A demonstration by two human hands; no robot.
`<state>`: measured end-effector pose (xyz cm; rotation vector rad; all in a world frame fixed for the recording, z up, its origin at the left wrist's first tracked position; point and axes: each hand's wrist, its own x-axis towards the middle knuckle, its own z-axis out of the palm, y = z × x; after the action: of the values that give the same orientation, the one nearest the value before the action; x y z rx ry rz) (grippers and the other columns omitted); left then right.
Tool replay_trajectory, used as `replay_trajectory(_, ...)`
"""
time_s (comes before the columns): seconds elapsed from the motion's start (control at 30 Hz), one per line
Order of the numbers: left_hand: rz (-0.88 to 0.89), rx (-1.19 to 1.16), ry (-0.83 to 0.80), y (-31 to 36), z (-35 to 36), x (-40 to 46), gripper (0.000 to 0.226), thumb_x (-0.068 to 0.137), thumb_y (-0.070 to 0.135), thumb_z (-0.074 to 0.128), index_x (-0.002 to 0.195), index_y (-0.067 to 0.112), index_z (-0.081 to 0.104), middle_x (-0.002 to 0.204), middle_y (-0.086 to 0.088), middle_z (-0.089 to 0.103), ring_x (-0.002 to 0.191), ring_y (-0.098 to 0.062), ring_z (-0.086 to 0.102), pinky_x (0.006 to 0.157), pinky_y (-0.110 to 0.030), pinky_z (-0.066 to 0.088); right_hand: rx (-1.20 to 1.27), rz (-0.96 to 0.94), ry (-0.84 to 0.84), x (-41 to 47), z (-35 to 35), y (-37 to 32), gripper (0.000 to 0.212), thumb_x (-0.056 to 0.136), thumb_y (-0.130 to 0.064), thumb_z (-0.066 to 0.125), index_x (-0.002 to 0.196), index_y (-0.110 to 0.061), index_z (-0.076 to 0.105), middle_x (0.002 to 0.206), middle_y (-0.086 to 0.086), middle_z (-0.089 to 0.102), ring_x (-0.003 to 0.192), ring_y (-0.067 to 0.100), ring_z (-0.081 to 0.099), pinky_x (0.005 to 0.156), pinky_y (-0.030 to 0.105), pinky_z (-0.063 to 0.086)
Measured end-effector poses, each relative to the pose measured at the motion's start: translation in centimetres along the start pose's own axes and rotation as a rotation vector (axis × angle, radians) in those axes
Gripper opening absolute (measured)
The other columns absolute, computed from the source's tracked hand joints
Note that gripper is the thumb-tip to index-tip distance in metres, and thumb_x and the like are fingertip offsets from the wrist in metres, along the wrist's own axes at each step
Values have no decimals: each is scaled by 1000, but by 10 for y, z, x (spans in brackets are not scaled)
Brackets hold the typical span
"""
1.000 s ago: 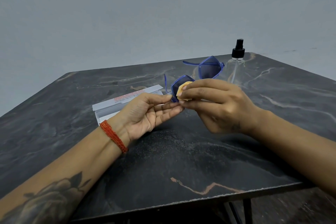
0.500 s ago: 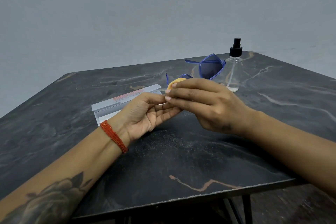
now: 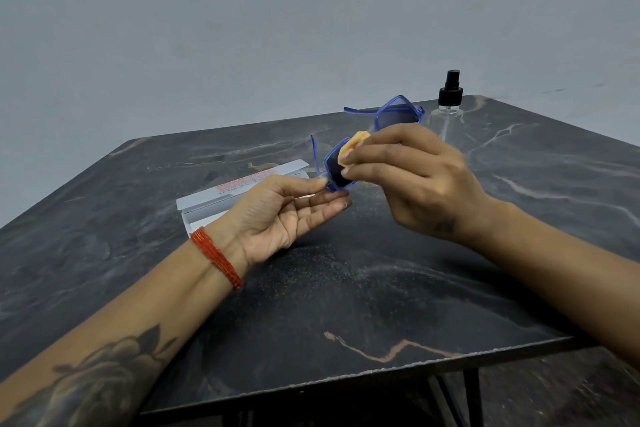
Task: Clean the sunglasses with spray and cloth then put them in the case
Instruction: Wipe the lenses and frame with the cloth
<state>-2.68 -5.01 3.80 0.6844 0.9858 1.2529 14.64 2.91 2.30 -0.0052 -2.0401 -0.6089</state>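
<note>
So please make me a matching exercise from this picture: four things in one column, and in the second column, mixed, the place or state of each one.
Things:
1. cloth
2. sunglasses
3. spray bottle
4. case

Places or states:
A. stands upright at the far side of the table
B. lies open on the table, behind the left hand
C. pinched in the right hand, against a lens
D. held in the air between both hands

Pairs: 1-C, 2-D, 3-A, 4-B
</note>
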Motion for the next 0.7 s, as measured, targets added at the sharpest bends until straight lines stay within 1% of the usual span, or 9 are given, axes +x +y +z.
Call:
replay_trajectory(0.03,0,6,-1,0,0,0,18,62,-2,54,67,-9,70,68,-19,69,60,-23,70,52,-26,57,-15,23,7,1,0,-1,22,82,14,56,93,3,73,100,13,71,87,31,66,81,36,52)
replay_trajectory(0.1,-1,16,-1,-1,0,0,18,62,-1,55,68,-9,70,68,-19,69,61,-23,70,51,-25,57,-29,64,12,4,2,-3,27,76,17,64,98,4,71,102,16,69,89,31,65,83,36,52)
replay_trajectory(0.2,-3,31,-1,-2,1,0,16,61,-1,56,65,-7,71,68,-18,69,61,-22,70,51,-25,57,0,56,-6,5,5,-7,23,79,13,66,100,6,71,102,18,69,91,31,65,87,34,51)
replay_trajectory(0.3,3,32,-3,-2,0,1,15,61,-1,56,61,-6,70,65,-16,68,61,-21,70,54,-25,57,56,-15,-57,5,6,-9,20,80,12,60,95,7,72,100,17,69,88,33,65,84,36,52)
replay_trajectory(0.43,-8,37,-8,-1,-2,3,17,62,-1,55,65,-7,71,68,-18,69,64,-23,71,54,-26,58,88,-48,-72,4,1,-9,23,69,17,59,80,3,74,89,13,72,78,31,65,74,32,52)
replay_trajectory(0.53,-13,32,1,-1,-1,3,17,61,-2,55,66,-8,70,68,-19,69,63,-23,71,55,-27,58,91,-33,-56,2,-2,-5,24,62,17,58,75,3,73,85,12,72,72,31,64,68,33,51)
replay_trajectory(0.6,-8,33,7,-1,-1,2,17,60,-2,55,65,-9,70,67,-20,68,61,-23,70,54,-27,58,74,-17,-37,1,-2,-3,23,64,16,57,73,3,73,85,12,72,70,31,64,66,34,51)
replay_trajectory(0.7,-3,21,14,0,-1,2,17,61,-2,55,64,-10,69,65,-20,67,58,-24,70,54,-27,58,27,12,12,1,-2,0,19,69,14,59,75,3,73,86,12,72,70,31,63,68,33,52)
